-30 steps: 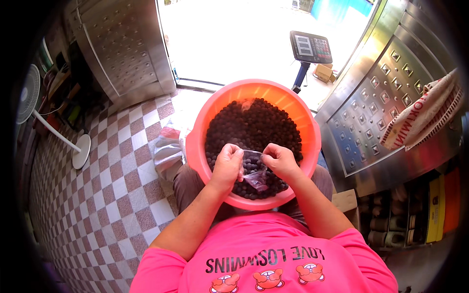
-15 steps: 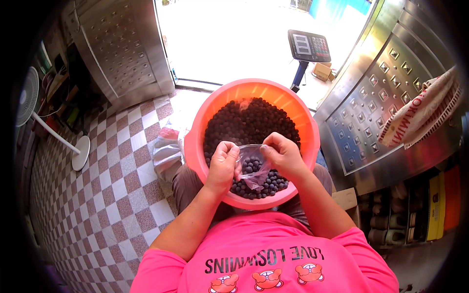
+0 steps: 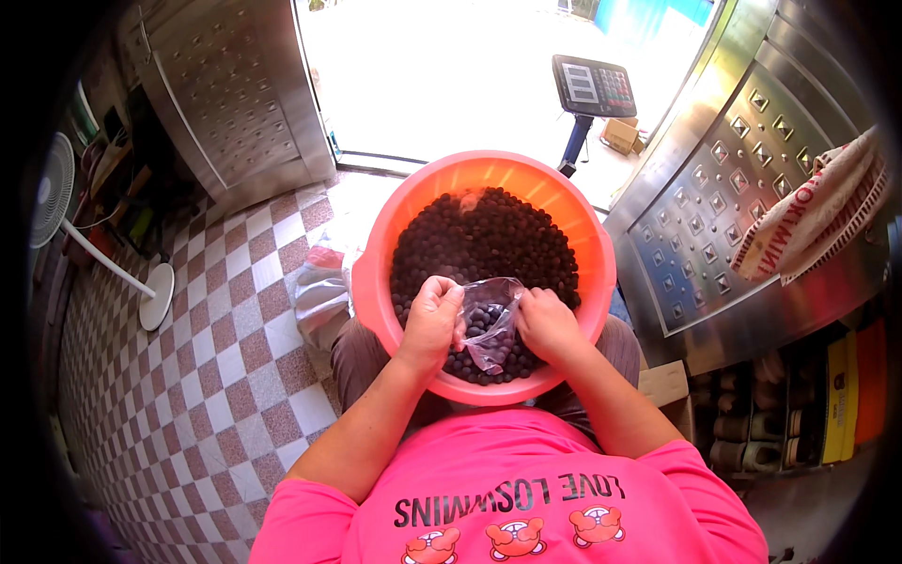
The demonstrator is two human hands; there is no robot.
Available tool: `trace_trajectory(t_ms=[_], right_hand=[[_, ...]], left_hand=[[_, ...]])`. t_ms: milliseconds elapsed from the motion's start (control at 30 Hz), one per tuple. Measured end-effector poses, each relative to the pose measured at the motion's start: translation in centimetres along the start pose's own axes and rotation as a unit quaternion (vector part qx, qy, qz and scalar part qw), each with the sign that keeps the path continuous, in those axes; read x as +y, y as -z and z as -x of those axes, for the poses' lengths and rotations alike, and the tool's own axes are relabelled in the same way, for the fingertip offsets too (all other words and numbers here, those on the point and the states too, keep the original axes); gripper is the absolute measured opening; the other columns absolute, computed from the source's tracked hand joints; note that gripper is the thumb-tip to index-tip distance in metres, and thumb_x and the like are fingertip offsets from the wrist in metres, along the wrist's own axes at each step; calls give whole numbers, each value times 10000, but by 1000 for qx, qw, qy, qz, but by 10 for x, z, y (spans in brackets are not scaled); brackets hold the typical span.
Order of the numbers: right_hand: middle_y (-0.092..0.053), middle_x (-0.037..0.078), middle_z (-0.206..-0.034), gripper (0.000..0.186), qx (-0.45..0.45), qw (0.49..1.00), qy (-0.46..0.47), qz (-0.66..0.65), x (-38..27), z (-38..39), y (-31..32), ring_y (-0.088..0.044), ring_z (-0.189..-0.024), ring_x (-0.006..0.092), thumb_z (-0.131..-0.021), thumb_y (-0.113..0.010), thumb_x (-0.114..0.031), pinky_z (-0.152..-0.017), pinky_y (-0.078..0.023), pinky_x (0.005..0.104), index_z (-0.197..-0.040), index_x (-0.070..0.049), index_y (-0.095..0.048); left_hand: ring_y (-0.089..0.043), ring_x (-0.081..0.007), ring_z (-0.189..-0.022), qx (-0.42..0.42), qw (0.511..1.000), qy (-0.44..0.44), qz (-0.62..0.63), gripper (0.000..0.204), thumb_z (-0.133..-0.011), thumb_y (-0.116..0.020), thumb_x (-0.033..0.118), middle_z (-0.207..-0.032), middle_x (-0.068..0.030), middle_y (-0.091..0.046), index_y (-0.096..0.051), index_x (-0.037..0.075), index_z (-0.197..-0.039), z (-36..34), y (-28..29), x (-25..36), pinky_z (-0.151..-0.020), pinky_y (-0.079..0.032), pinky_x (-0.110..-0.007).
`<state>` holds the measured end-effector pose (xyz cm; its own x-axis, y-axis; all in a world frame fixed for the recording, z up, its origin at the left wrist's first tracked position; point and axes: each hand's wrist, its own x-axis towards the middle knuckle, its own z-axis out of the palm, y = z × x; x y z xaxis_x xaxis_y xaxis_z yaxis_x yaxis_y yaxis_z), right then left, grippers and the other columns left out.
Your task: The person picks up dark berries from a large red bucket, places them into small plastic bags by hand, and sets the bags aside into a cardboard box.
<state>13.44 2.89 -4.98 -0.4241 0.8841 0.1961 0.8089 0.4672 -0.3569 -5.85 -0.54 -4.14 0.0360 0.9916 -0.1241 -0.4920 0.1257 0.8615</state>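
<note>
Between my knees stands an orange-pink plastic basin [image 3: 376,282] holding a deep heap of small dark round balls [image 3: 489,235]. Over its near side I hold a thin clear plastic bag [image 3: 489,352], its mouth spread apart. My left hand [image 3: 432,318] pinches the left edge of the bag. At the right edge is my right hand [image 3: 548,324], its fingers curled and partly hidden, closed on the film. Dark balls show through and around the bag; how many lie inside it I cannot tell.
Past the basin, a scale display [image 3: 594,86] stands on a post by the open doorway, near a cardboard box [image 3: 620,134]. Metal doors flank the opening; a towel [image 3: 808,207] hangs on the right one. A white fan [image 3: 155,293] stands left, shoes [image 3: 752,428] right.
My right hand has moved slightly down and to the right along the bag's edge, its fingers turning inward. The bag's mouth has tilted and reshaped. My left hand has barely shifted.
</note>
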Motion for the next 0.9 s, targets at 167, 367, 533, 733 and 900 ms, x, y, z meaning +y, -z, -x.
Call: trace_trajectory(t_ms=[167,367,533,733,900], right_hand=[[-569,208,-878,225,-63,998,-21,7,-7,1,-10,-561,-851,375,-824,-461,-158,-742,-466,445,-975,7,-490],[-566,229,-889,244,-48,997,-62,-21,-12,1,-20,-570,-830,413,-840,-477,-193,-725,-472,477,-986,1,-455],[-577,251,-911,254,-58,990,-111,-70,-13,-2,-17,-583,-825,425,-842,-502,-217,-726,-469,482,-972,-2,-463],[-612,219,-801,195,-6,981,-83,-174,4,-3,-28,-610,-826,357,-803,-546,-177,-702,-472,436,-889,-1,-551],[-563,64,-660,153,-33,828,-282,-484,20,-13,-12,-527,-522,175,-811,-584,-164,-483,-437,306,-866,-21,-583]], left_hand=[[-398,-74,-406,0,1000,1,7,98,-934,-467,155,-615,5,-402,-408,81,-906,-1,-1,0,-332,-346,-212],[-396,-73,-409,-3,1000,7,3,96,-936,-460,153,-588,11,-389,-406,81,-902,-1,-1,1,-338,-347,-212],[-391,-73,-407,-10,1000,0,4,96,-936,-458,151,-583,12,-385,-404,82,-898,-1,-1,0,-337,-342,-210],[-389,-73,-406,-8,1000,3,5,94,-935,-459,150,-577,14,-382,-403,84,-899,-1,-1,1,-336,-342,-210],[-390,-73,-406,-10,1000,3,-2,96,-931,-467,151,-577,12,-388,-404,86,-899,0,0,1,-335,-343,-210]])
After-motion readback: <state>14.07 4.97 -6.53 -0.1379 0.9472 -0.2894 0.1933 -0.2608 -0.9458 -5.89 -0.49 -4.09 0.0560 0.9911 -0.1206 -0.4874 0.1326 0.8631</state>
